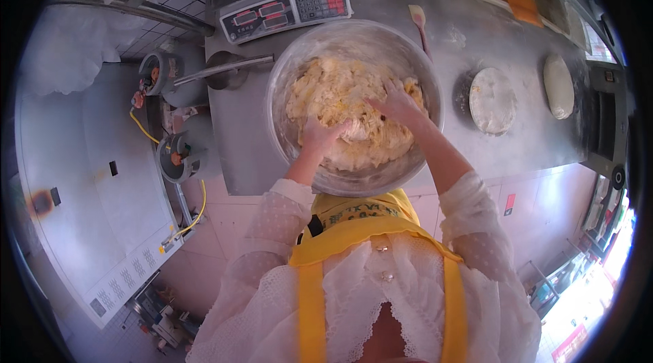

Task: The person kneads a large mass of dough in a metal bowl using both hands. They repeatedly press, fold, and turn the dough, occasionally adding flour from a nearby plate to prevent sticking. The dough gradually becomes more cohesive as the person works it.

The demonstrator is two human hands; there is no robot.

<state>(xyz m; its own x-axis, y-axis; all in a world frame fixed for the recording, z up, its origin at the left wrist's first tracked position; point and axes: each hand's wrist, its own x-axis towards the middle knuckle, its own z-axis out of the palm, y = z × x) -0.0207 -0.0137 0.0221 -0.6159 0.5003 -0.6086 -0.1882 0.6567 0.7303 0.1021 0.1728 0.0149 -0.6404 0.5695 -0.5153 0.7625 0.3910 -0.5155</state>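
A large metal mixing bowl (433,123) stands in front of me at the table's near edge. Inside it lies a shaggy, yellowish dough (336,82) with dry floury patches and a few dark bits. My left hand (324,136) presses into the near left part of the dough, its fingers sunk in and partly hidden. Farther right, my right hand (398,103) grips the dough near the bowl's right wall, thumb apart from the fingers, whose tips are buried in it.
A digital scale (285,11) sits behind the bowl, and a spatula (418,21) lies behind its right side. To the right are a floury round container (493,101) and an oblong dough piece (558,86). A metal handle (224,68) juts past the table's left edge, near gas cylinders (178,156).
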